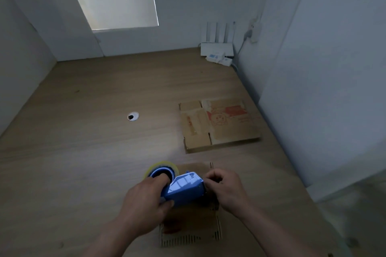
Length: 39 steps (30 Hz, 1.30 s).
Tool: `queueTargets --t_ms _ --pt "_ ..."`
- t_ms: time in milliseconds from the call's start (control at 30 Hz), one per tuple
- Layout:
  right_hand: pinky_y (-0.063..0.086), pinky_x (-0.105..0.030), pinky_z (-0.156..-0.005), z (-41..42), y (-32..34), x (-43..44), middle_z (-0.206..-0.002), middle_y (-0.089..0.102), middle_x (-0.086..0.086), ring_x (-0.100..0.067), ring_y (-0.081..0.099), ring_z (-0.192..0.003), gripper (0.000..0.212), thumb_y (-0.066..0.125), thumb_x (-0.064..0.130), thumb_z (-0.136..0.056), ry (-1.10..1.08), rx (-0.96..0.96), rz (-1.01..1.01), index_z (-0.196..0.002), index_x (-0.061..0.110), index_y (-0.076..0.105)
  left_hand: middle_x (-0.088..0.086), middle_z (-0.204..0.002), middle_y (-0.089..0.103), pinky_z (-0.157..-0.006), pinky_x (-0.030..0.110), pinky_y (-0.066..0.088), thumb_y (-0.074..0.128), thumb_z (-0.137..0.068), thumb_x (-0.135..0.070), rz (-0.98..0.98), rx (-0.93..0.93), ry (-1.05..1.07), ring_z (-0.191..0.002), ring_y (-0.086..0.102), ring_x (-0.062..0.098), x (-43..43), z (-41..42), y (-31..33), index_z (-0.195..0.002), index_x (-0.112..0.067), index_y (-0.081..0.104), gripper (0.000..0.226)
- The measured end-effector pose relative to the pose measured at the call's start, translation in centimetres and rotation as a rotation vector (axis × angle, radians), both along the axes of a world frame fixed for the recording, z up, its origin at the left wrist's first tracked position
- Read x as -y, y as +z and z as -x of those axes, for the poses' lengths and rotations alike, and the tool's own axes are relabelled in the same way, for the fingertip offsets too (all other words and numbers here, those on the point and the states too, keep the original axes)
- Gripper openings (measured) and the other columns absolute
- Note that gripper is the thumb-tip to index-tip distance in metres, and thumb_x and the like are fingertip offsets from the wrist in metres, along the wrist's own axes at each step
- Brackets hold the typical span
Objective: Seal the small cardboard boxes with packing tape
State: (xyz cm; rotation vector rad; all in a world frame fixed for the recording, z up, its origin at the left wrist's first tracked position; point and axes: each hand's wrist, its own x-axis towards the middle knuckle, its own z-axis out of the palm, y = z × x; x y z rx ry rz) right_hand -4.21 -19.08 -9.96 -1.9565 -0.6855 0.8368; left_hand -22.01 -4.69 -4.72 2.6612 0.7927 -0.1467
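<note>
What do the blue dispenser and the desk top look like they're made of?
Blue dispenser: probably moulded plastic with a glossy finish; its flat facets carry a pale sheen and have crisp edges. Desk top: wood or wood-look laminate with a matt finish; it is pale brown with faint grain streaks, and the picture does not settle which.

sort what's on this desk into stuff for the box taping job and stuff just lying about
For the job: blue tape dispenser with its tape roll, held by the left hand; right hand at its front end; cardboard box under both hands; flattened printed box farther back.

Lying about: white router, small white boxes beside it, cable hole in the desk, wall plug.
</note>
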Motion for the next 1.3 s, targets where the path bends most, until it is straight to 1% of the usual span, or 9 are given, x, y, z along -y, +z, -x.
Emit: queueTargets --t_ms 67,200,300,433,567,700,1033,1200,1300 --pt "0.057 -0.024 -0.068 0.0 0.1 0.0 -0.098 0.065 0.006 -0.012 0.064 -0.086 0.010 0.069 0.020 -0.091 -0.026 0.022 -0.008 -0.082 0.022 0.070 -0.018 -0.091 0.049 -0.069 0.026 0.042 0.062 -0.085 -0.049 0.010 0.007 -0.005 -0.082 0.048 0.009 -0.1 0.1 0.0 -0.097 -0.036 0.042 0.027" --pt "0.054 -0.024 -0.065 0.1 0.3 0.4 -0.080 0.070 0.003 -0.010 0.065 -0.076 0.015 0.066 0.017 -0.094 -0.028 -0.060 -0.053 -0.082 0.022 0.073 -0.018 -0.091 0.050 -0.071 0.028 0.045 0.062 -0.083 -0.050 0.023 0.003 -0.020 -0.083 0.049 0.009 -0.6 0.1 -0.1 -0.099 -0.035 0.044 0.029" --pt "0.056 -0.024 -0.068 0.5 0.5 0.7 -0.083 0.071 0.002 -0.008 0.066 -0.079 0.016 0.065 0.017 -0.095 -0.062 0.004 -0.077 -0.083 0.022 0.074 -0.019 -0.087 0.049 -0.063 0.023 0.037 0.063 -0.084 -0.049 0.072 -0.018 -0.057 -0.078 0.049 0.008 -1.1 -0.2 0.3 -0.094 -0.037 0.042 0.026" --pt "0.057 -0.027 -0.068 1.0 0.8 1.0 -0.082 0.072 0.003 -0.007 0.066 -0.078 0.015 0.064 0.020 -0.095 -0.122 0.029 -0.092 -0.085 0.023 0.074 -0.018 -0.090 0.053 -0.064 0.021 0.041 0.063 -0.085 -0.047 0.109 -0.031 -0.103 -0.079 0.052 0.005 -1.8 -0.7 1.0 -0.093 -0.038 0.044 0.023" --pt "0.054 -0.023 -0.064 0.7 1.3 1.2 -0.087 0.072 0.001 -0.011 0.066 -0.082 0.013 0.064 0.020 -0.096 -0.162 -0.157 -0.010 -0.086 0.019 0.073 -0.018 -0.085 0.049 -0.060 0.020 0.033 0.065 -0.086 -0.046 0.115 -0.064 -0.152 -0.078 0.050 0.008 -1.8 -0.9 1.3 -0.086 -0.041 0.040 0.026" --pt "0.058 -0.042 -0.080 0.5 1.3 1.0 -0.092 0.072 -0.008 -0.023 0.067 -0.090 0.018 0.060 0.019 -0.098 -0.202 -0.274 0.029 -0.085 0.012 0.070 -0.017 -0.081 0.049 -0.061 0.026 0.035 0.066 -0.085 -0.046 0.119 -0.116 -0.182 -0.075 0.049 0.008 -2.1 -1.8 1.8 -0.079 -0.038 0.039 0.029" --pt "0.059 -0.030 -0.073 -0.5 0.3 2.6 -0.093 0.071 -0.007 -0.019 0.069 -0.085 0.018 0.055 0.021 -0.100 -0.244 -0.277 -0.014 -0.092 0.009 0.065 -0.016 -0.100 0.059 -0.083 0.030 0.050 0.064 -0.091 -0.042 0.165 -0.151 -0.254 -0.091 0.055 0.005 -2.1 -3.5 2.9 -0.101 -0.035 0.054 0.016" --pt "0.061 -0.031 -0.074 -0.6 0.6 2.6 -0.094 0.071 -0.007 -0.017 0.069 -0.085 0.017 0.055 0.020 -0.100 -0.255 -0.277 -0.018 -0.093 0.008 0.065 -0.021 -0.092 0.053 -0.073 0.020 0.044 0.064 -0.090 -0.042 0.159 -0.102 -0.248 -0.085 0.051 0.002 -1.9 -3.4 2.5 -0.092 -0.038 0.049 0.015" --pt "0.054 -0.024 -0.063 0.2 1.1 2.3 -0.088 0.066 -0.008 -0.015 0.060 -0.074 0.018 0.053 0.017 -0.100 -0.282 -0.231 -0.063 -0.089 0.005 0.062 -0.020 -0.085 0.052 -0.064 0.017 0.034 0.066 -0.089 -0.039 0.190 -0.048 -0.209 -0.078 0.051 0.002 -1.9 -2.9 2.6 -0.082 -0.039 0.045 0.022"
